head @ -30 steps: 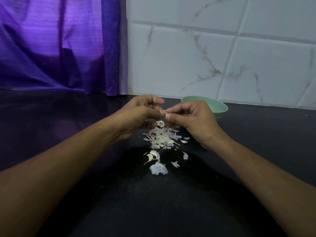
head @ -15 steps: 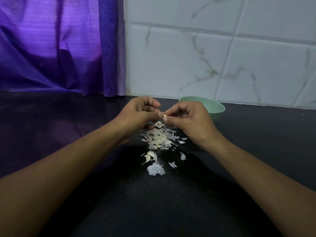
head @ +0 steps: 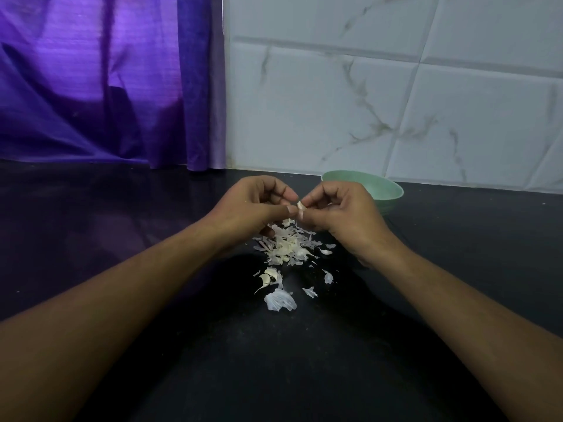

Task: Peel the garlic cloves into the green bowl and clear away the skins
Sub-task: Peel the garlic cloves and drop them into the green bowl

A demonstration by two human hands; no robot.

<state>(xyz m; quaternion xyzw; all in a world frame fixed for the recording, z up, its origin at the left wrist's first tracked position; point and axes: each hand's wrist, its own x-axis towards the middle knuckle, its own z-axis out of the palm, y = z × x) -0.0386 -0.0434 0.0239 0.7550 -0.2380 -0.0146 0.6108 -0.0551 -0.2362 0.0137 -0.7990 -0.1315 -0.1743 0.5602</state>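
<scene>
left hand (head: pixel 253 205) and right hand (head: pixel 344 214) both pinch one garlic clove (head: pixel 300 206) at the fingertips, long axis near upright, above the skins pile (head: pixel 285 248) on the tabletop (head: pixel 304 360). green bowl (head: pixel 388 190) is behind the right hand, contents hidden.

black countertop (head: pixel 304 376) | garlic skins (head: pixel 285 249) heaped mid-counter | green bowl (head: pixel 387 190) at back

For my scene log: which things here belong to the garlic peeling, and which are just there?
Job: garlic clove, pinched between left hand and right hand; green bowl; pile of skins.
Just there: purple curtain; tiled wall; black counter.
</scene>
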